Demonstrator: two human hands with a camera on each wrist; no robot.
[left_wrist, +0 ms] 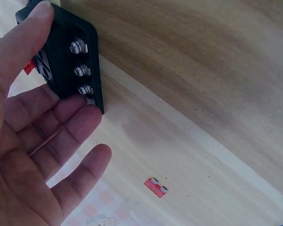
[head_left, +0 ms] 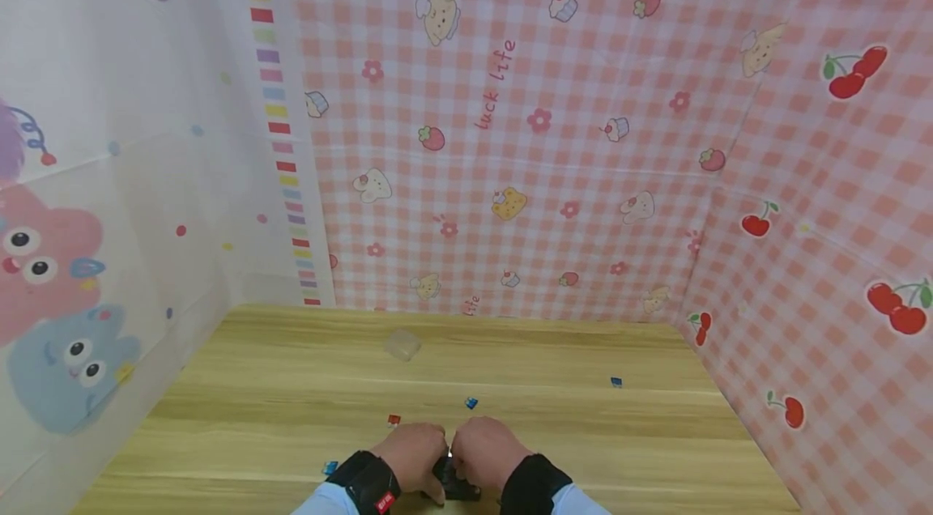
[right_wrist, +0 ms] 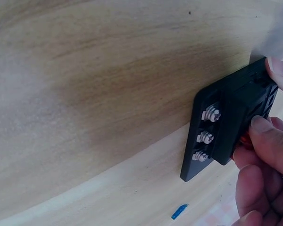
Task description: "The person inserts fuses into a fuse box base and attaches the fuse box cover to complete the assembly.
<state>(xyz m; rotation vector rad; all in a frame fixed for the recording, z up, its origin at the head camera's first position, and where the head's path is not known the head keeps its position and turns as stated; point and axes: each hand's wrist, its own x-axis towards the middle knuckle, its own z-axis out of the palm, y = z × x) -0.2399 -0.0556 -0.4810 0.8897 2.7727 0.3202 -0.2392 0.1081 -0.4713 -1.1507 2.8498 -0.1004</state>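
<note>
A black fuse block [head_left: 461,489] is between my two hands at the table's near side. Silver screw terminals [left_wrist: 80,70] line one edge of it. My left hand [head_left: 417,454] grips the block, with the thumb over its top and fingers at its lower edge. Against the block's face, my right hand [head_left: 487,450] pinches a small red blade fuse [right_wrist: 245,138] between thumb and forefinger, its body mostly hidden by the fingers. Beyond the left hand lies a loose red blade fuse [head_left: 394,420].
Small blue fuses lie about the wooden table [head_left: 539,361]: one ahead of the hands [head_left: 471,402], one farther right [head_left: 615,382], one by the left wrist [head_left: 330,467]. A translucent pale piece [head_left: 402,345] sits toward the back. Patterned cloth walls [head_left: 503,175] border the table.
</note>
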